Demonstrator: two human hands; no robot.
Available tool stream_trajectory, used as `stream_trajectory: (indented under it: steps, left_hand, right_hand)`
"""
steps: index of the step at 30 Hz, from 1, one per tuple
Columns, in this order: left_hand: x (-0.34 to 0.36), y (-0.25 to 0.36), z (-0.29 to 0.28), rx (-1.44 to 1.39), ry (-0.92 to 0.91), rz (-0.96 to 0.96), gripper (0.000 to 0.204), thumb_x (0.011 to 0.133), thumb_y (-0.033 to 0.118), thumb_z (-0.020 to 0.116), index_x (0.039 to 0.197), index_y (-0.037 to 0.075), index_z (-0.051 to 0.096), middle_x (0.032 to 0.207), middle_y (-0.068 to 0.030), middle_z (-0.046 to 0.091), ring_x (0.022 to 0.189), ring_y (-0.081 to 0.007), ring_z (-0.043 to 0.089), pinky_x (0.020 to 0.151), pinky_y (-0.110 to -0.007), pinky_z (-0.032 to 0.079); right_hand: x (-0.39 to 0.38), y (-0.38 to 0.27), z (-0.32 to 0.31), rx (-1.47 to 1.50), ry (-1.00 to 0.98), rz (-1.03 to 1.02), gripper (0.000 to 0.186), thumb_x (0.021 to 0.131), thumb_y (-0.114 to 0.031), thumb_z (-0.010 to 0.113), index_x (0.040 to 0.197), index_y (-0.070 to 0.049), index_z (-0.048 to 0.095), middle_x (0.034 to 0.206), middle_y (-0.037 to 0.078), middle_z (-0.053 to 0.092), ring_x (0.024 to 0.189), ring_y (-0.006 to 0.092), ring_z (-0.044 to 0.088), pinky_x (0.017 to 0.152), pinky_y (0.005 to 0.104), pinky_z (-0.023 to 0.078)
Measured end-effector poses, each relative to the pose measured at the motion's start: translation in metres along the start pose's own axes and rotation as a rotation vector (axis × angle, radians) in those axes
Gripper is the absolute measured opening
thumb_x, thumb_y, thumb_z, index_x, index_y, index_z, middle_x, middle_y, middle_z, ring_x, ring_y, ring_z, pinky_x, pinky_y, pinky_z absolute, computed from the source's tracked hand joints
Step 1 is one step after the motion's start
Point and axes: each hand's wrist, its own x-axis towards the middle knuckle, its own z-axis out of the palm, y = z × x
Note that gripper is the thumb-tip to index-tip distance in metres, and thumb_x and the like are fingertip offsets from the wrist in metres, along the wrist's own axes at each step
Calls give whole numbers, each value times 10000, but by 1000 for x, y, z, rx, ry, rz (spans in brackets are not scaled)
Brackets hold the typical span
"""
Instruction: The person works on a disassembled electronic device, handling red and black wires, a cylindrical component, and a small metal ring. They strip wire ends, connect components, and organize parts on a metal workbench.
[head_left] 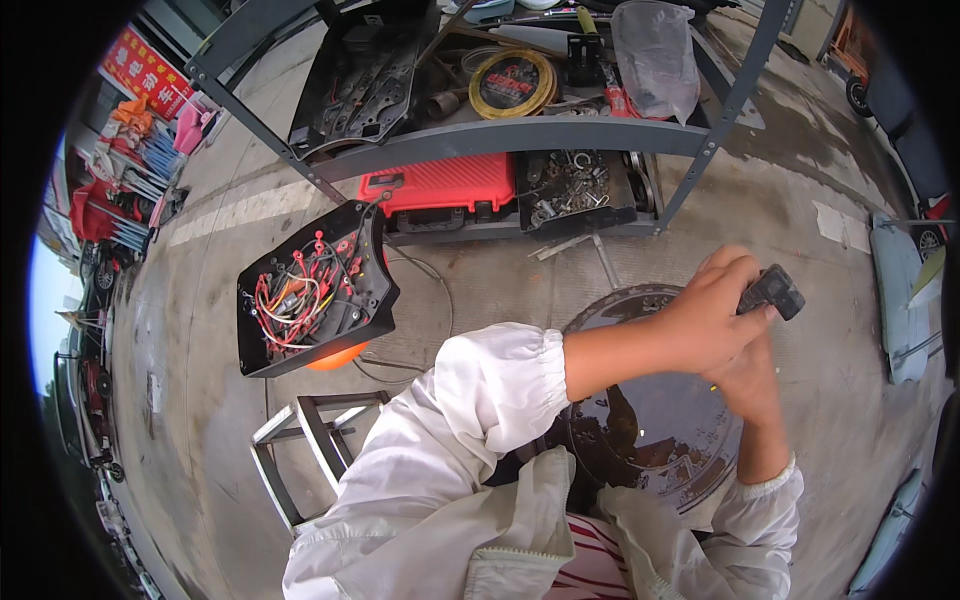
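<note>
A small black block-shaped object (775, 292), perhaps a plastic connector, is held in my left hand (715, 310), whose fingers are closed round it. My right hand (745, 375) is just below, overlapped by the left; its fingers are curled and a small yellow bit shows at them, but what it grips is unclear. Both hands are raised over a round dark plate or shallow pan (650, 435) with water and brownish patches on its surface. My white-sleeved forearms come in from the lower edge.
A metal shelf (520, 140) ahead holds trays, a yellow coil and tools above a red case (440, 185) and a hardware tray (580, 190). Left lie a black bin of wires (315, 290) and a metal step stool (300, 440). Parked vehicles and panels (895, 290) line both sides.
</note>
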Motion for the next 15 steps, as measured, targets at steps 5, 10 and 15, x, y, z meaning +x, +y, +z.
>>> stream_trajectory:
  steps: [5,10,15]
  left_hand:
    - [-1,17,-24,216,-142,-247,416,863,255,618,1118,-50,497,1069,-222,563,1003,-387,568,872,-392,449]
    - [-10,-12,-30,56,-192,-301,411,838,305,667,1039,-32,545,875,-124,627,811,-249,622,719,-367,492]
    - [-17,-21,-24,-235,-211,-749,385,846,389,689,882,19,590,692,2,530,567,-65,502,463,-261,401]
  right_hand:
    - [0,0,7,-144,127,180,618,647,-128,741,1175,-3,445,1028,147,577,899,275,599,772,361,482]
    - [4,-10,4,26,-134,332,761,661,-156,748,1291,42,369,1080,180,554,972,296,584,790,359,491]
    - [-7,16,21,-258,-75,141,1059,682,-244,750,1436,115,98,1184,242,491,1020,366,579,846,393,500]
